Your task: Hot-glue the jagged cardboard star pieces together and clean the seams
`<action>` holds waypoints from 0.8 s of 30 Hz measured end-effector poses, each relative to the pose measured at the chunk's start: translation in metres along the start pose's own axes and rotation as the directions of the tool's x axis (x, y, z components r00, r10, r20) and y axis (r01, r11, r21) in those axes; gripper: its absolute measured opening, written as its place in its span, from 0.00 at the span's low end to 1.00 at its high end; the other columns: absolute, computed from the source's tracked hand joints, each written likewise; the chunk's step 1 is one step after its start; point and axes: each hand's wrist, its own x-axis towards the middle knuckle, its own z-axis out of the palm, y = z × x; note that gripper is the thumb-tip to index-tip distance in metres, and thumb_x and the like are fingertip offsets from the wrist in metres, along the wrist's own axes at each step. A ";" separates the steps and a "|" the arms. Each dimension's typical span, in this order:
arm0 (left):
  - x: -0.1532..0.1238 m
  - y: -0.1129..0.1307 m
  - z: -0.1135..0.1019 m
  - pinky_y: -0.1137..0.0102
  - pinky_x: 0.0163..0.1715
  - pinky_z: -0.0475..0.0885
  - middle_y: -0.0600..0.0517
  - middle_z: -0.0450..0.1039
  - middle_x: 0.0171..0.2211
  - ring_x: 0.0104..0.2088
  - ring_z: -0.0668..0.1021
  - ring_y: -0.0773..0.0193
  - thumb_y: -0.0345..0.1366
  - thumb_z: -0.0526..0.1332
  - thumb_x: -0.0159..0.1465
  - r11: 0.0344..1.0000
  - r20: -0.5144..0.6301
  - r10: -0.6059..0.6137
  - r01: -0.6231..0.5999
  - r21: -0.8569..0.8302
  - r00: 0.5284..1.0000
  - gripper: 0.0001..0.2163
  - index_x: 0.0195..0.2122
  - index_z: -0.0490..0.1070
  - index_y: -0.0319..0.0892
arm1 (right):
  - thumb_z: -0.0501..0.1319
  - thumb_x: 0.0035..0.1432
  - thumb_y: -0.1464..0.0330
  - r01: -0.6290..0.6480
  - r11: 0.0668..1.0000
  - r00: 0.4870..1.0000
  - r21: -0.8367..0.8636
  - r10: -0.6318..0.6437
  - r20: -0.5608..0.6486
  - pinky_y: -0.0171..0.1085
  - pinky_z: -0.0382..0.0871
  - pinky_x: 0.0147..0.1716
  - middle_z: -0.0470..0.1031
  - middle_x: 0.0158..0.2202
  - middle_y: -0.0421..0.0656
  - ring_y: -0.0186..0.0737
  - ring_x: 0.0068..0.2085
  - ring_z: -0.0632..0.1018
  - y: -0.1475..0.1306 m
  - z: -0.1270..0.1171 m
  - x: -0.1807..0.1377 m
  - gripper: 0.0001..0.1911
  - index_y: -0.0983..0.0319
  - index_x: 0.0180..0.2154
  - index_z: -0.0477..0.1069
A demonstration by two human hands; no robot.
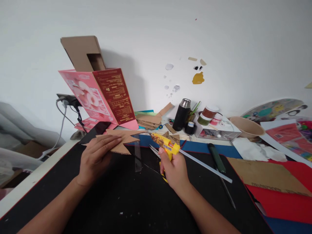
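A yellow hot glue gun [165, 143] is gripped in my right hand [175, 169], with a long clear glue stick [207, 165] sticking out of its back. Its nozzle points left, at the upper edge of a spiky, star-like cardboard cutout [124, 139]. My left hand [98, 156] holds that cutout, fingers stretched over its left part; the thumb is hidden. Under the glue gun, scissors [154, 150] lie partly covered by my right hand. A clear ruler [137, 156] rests on the black mat [136, 201] between my hands.
A green-handled screwdriver [216, 158] lies at the right. Behind stand a pink box [114, 94], a black flask [181, 115] and paint jars [209, 112]. Cardboard scraps [148, 121] are piled at the back. A cardboard sheet [270, 175] and red sheets [285, 204] cover the right side.
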 end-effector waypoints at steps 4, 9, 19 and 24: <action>0.001 0.000 0.000 0.57 0.53 0.78 0.46 0.85 0.51 0.52 0.85 0.54 0.25 0.60 0.72 1.000 -0.011 0.006 -0.006 -0.012 1.000 0.18 0.59 0.77 0.49 | 0.56 0.71 0.43 0.004 1.000 1.000 -0.014 -0.004 -0.007 0.33 0.63 0.21 0.66 0.14 0.37 0.36 0.17 0.72 0.000 0.000 0.000 0.32 0.58 0.23 0.68; 0.000 0.000 0.000 0.58 0.54 0.78 0.47 0.85 0.52 0.52 0.85 0.54 0.27 0.61 0.72 1.000 -0.012 -0.014 0.014 -0.023 1.000 0.17 0.58 0.78 0.50 | 0.56 0.69 0.40 -0.006 1.000 1.000 -0.030 0.006 -0.012 0.33 0.64 0.21 0.66 0.13 0.38 0.36 0.17 0.72 -0.001 0.001 0.001 0.34 0.57 0.22 0.67; 0.001 0.001 0.001 0.58 0.54 0.78 0.47 0.85 0.52 0.52 0.85 0.55 0.24 0.60 0.71 1.000 -0.022 0.003 -0.004 -0.018 1.000 0.19 0.59 0.77 0.50 | 0.57 0.71 0.44 0.012 0.998 1.000 0.069 -0.011 -0.014 0.32 0.63 0.19 0.66 0.14 0.37 0.35 0.17 0.71 0.003 0.002 0.001 0.30 0.58 0.25 0.69; 0.002 0.001 0.000 0.57 0.54 0.80 0.49 0.85 0.52 0.51 0.86 0.55 0.27 0.60 0.72 1.000 -0.017 -0.018 0.018 -0.023 1.000 0.18 0.58 0.77 0.51 | 0.57 0.69 0.42 0.026 1.000 1.000 -0.003 -0.026 -0.012 0.33 0.63 0.19 0.66 0.13 0.38 0.36 0.16 0.71 -0.003 0.001 0.000 0.32 0.57 0.22 0.66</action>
